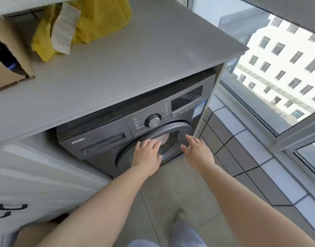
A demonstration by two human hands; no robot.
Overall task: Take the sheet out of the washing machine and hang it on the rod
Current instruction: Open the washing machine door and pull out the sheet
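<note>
Here, your left hand point(147, 154) lay flat against the round door point(153, 139) of the washing machine point(103, 139), fingers straight and close together, pointing up toward the glass. Your right hand point(197, 150) was held just beside the door's right edge, fingers straight and slightly spread, thumb out to the left; whether it touched the door could not be told. The door looked closed, flush with the grey front, below the dial point(154, 121). The sheet was not plainly visible; only a pale shape showed behind the glass, and what it was could not be told. The machine sat under a grey counter point(126, 59), which carried a yellow bag point(101, 16) with a paper slip point(64, 27) and a cardboard box point(8, 68) at its left. A window point(277, 72) stood to the right above a tiled wall point(233, 148)
</note>
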